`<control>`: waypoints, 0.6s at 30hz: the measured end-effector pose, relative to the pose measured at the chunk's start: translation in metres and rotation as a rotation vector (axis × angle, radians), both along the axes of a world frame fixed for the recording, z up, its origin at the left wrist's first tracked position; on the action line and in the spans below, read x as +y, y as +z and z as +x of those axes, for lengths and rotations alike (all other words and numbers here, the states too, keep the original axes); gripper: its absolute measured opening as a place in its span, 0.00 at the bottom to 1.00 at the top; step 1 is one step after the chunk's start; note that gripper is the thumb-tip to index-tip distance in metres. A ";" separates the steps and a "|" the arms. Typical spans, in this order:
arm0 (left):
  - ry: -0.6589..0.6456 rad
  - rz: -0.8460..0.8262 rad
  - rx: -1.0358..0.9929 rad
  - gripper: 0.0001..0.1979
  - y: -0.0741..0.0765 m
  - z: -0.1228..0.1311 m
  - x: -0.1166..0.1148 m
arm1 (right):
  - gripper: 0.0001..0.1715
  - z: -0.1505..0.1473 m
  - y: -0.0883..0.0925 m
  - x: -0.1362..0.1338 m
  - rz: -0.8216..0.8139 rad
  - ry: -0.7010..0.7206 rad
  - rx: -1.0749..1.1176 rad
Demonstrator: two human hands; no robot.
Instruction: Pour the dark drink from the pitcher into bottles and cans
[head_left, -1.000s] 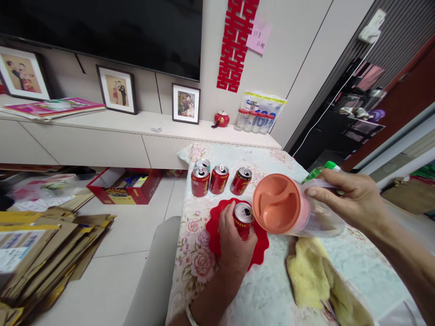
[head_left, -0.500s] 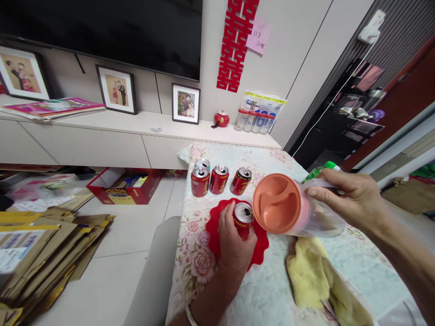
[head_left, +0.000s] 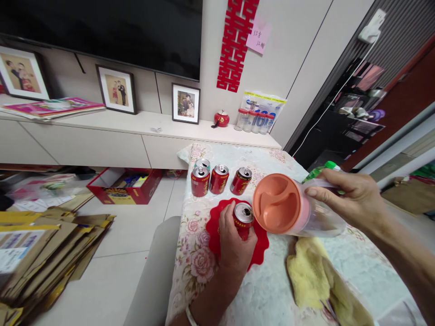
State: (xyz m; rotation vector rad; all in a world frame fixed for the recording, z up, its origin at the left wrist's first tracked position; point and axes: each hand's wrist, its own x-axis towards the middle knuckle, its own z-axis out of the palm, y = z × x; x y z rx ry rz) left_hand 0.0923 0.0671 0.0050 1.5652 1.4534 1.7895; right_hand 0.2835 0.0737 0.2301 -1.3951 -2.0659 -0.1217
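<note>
My left hand (head_left: 234, 240) is closed around an opened red can (head_left: 244, 213), which stands upright over a red scalloped mat (head_left: 213, 226). My right hand (head_left: 353, 194) grips the handle of a clear plastic pitcher (head_left: 319, 222) with an orange lid (head_left: 277, 203). The pitcher is tilted on its side, its lid close to the can's top; whether liquid flows I cannot tell. Behind the mat stand more opened cans: a red one (head_left: 200, 183), another red can (head_left: 219, 181), a red-and-black can (head_left: 240, 182) and a partly hidden teal can (head_left: 203, 163).
A yellow cloth (head_left: 309, 271) lies on the flowered tablecloth (head_left: 265, 290), right of the mat. A green-capped bottle (head_left: 321, 170) stands behind the pitcher. Beyond the table runs a white cabinet (head_left: 149, 136) with framed photos and jars. Flattened cardboard (head_left: 57, 253) covers the floor at left.
</note>
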 end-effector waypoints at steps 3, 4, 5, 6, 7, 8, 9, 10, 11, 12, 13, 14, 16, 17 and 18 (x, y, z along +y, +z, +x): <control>0.005 -0.001 -0.004 0.37 0.000 0.000 0.000 | 0.36 -0.001 0.000 0.000 0.003 0.006 -0.001; 0.006 0.001 -0.003 0.37 0.000 0.000 0.000 | 0.36 -0.001 0.001 0.000 0.003 0.007 -0.003; 0.007 0.003 -0.002 0.37 0.000 0.000 0.000 | 0.36 -0.001 0.001 -0.001 0.005 0.007 -0.005; 0.007 0.005 -0.001 0.37 0.000 0.000 0.000 | 0.35 -0.001 0.001 -0.001 0.007 0.006 -0.008; 0.008 0.006 0.001 0.37 0.001 0.000 0.000 | 0.35 -0.001 0.001 -0.001 0.010 0.004 -0.010; 0.010 0.007 0.003 0.37 0.001 0.000 0.000 | 0.35 -0.001 0.000 -0.001 0.009 0.002 -0.012; 0.011 0.007 0.006 0.37 0.001 0.000 0.000 | 0.35 -0.001 0.000 -0.001 0.008 0.000 -0.012; 0.010 0.008 0.011 0.37 0.001 0.000 0.000 | 0.35 -0.001 0.000 -0.001 0.006 0.000 -0.012; 0.009 0.008 0.015 0.37 0.001 0.000 0.000 | 0.35 -0.001 0.000 -0.001 0.006 0.001 -0.013; 0.008 0.009 0.019 0.36 0.001 0.000 0.000 | 0.35 0.000 0.000 -0.001 0.007 0.003 -0.014; 0.006 0.010 0.021 0.36 0.001 0.000 0.000 | 0.35 0.000 0.000 -0.001 0.008 0.007 -0.015; 0.004 0.008 0.021 0.36 0.001 0.000 0.000 | 0.35 0.000 0.000 -0.001 0.009 0.009 -0.017; 0.002 0.004 0.019 0.36 0.001 0.000 0.000 | 0.36 0.000 0.000 -0.001 0.014 0.009 -0.016; -0.001 0.001 0.018 0.36 0.001 0.000 0.000 | 0.36 0.000 0.000 0.000 0.014 0.007 -0.015; -0.004 -0.001 0.017 0.36 0.001 0.000 0.000 | 0.36 0.000 0.000 0.000 0.016 0.003 -0.013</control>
